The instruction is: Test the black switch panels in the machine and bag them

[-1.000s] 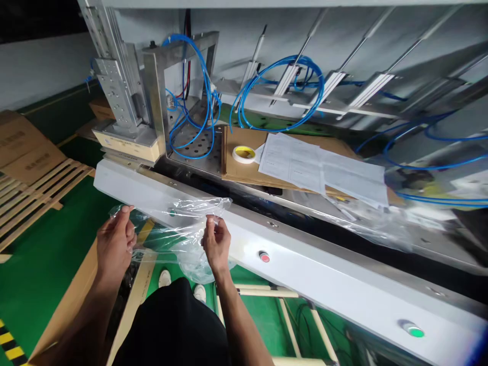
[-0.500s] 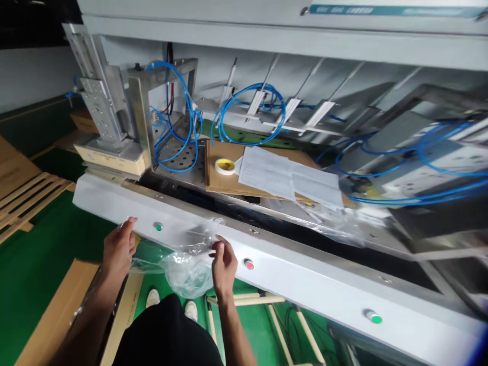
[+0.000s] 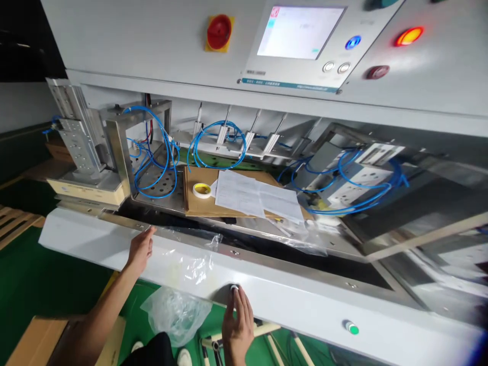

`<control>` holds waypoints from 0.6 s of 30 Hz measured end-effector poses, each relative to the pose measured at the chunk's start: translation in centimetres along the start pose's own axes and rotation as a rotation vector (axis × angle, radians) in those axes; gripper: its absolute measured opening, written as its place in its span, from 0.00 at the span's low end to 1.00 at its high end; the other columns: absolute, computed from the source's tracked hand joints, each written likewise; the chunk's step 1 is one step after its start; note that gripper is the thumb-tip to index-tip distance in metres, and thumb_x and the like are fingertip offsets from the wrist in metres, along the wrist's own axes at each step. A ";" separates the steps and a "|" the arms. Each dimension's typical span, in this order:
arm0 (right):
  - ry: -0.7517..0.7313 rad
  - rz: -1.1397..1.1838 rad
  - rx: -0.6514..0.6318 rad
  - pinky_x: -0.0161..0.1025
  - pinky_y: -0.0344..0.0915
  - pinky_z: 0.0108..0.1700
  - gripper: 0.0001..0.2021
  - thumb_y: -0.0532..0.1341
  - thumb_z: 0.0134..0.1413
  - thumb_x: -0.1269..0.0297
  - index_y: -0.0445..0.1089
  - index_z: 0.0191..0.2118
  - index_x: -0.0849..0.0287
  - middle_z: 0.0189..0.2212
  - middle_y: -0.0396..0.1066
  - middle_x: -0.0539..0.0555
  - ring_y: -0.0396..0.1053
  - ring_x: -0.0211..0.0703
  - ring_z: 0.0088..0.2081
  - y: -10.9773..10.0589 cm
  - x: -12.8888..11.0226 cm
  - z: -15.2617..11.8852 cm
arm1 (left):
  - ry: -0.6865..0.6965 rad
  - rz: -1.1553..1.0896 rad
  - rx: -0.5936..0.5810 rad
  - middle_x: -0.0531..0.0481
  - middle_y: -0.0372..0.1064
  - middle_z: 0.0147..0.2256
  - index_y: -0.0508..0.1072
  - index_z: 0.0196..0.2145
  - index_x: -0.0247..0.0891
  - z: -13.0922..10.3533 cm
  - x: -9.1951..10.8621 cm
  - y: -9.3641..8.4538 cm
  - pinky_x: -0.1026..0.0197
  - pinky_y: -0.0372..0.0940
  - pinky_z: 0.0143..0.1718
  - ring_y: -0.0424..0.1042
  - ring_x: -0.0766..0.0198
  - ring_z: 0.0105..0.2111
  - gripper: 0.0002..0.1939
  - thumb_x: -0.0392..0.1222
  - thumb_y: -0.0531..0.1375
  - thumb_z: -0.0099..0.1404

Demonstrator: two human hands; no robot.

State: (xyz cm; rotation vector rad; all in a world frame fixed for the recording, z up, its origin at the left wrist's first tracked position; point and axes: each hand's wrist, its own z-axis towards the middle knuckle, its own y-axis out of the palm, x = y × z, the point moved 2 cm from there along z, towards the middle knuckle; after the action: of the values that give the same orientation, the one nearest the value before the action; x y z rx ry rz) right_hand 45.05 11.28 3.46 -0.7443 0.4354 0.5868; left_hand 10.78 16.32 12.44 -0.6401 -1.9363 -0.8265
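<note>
A clear plastic bag (image 3: 194, 264) lies over the machine's white front ledge (image 3: 290, 290), its lower part hanging bunched below the edge. My left hand (image 3: 140, 249) pinches the bag's upper left corner near the metal rim. Resting on the ledge to the right of the bag, my right hand (image 3: 238, 317) has its fingers stretched forward, their tips at a round button whose colour they hide. No plastic shows in that hand.
Behind the ledge, a roll of tape (image 3: 202, 190) and white papers (image 3: 259, 195) lie on cardboard (image 3: 194, 206). Blue hoses (image 3: 156, 195) loop around metal fixtures. A green button (image 3: 353, 328) is at right, a lit screen (image 3: 301, 31) above. Cardboard boxes (image 3: 38, 340) stand at lower left.
The view has tilted up, showing the screen and controls. My left hand has moved up with the bag, which is now spread over the ledge. My right hand has let go and moved to the button.
</note>
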 end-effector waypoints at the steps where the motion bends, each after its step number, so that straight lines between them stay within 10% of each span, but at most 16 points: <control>1: -0.014 -0.013 -0.003 0.70 0.77 0.55 0.17 0.58 0.72 0.56 0.76 0.59 0.46 0.53 0.80 0.60 0.78 0.69 0.55 0.0 0.1 -0.1 | -0.001 0.008 -0.005 0.67 0.48 0.16 0.76 0.35 0.35 0.5 0.1 0.6 0.69 0.40 0.18 0.44 0.76 0.16 0.41 0.73 0.75 0.36; 12: -0.025 -0.121 0.095 0.56 0.73 0.54 0.17 0.59 0.71 0.51 0.78 0.50 0.59 0.49 0.80 0.67 0.77 0.58 0.50 -0.2 -2.4 0.8 | 0.041 0.136 -0.009 0.65 0.48 0.16 0.69 0.27 0.39 2.5 0.4 3.5 0.67 0.40 0.19 0.47 0.75 0.16 0.33 0.71 0.73 0.42; 18: 0.210 -0.082 0.002 0.51 0.65 0.47 0.29 0.60 0.63 0.38 0.80 0.48 0.61 0.38 0.79 0.66 0.72 0.58 0.41 2.2 -5.6 7.1 | 0.089 0.198 0.000 0.63 0.49 0.17 0.61 0.22 0.41 2.9 0.2 4.3 0.67 0.43 0.19 0.49 0.73 0.18 0.32 0.67 0.73 0.46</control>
State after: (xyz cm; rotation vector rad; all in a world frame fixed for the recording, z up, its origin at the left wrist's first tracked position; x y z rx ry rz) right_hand 40.57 15.87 10.21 -0.8213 0.5966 0.4323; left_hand 12.22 21.27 12.82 -0.7683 -1.7609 -0.7187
